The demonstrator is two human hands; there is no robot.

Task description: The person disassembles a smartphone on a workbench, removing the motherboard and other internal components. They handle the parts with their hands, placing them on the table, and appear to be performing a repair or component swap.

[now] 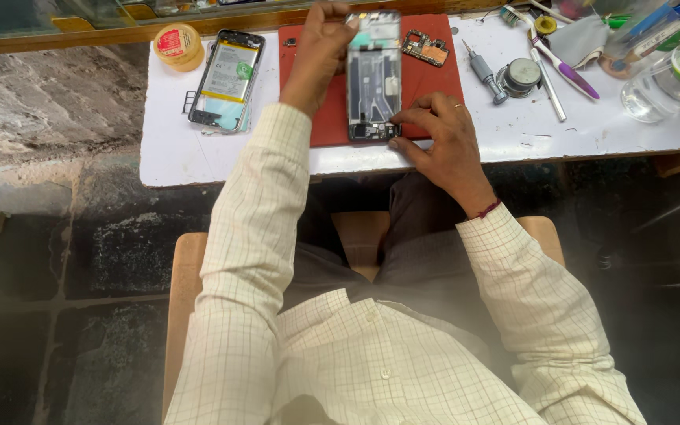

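White worktable, dark stone floor

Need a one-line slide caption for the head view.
Both hands steady an opened phone frame on a red mat: left hand at its top, right hand at its bottom.

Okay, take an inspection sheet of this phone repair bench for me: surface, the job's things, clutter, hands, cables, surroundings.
Surface: white worn tabletop with a red rectangular work mat on it.
Job's things: opened phone frame with bare insides on the mat; small green circuit board beside it.
Clutter: second opened phone with its battery showing, round tape roll, grey screwdriver, round metal tin, purple-handled tool, clear plastic bottle.
Hands: left hand grips the frame's top; right hand touches its bottom edge.
Cables: nothing seen.
Surroundings: wooden stool, dark stone floor.
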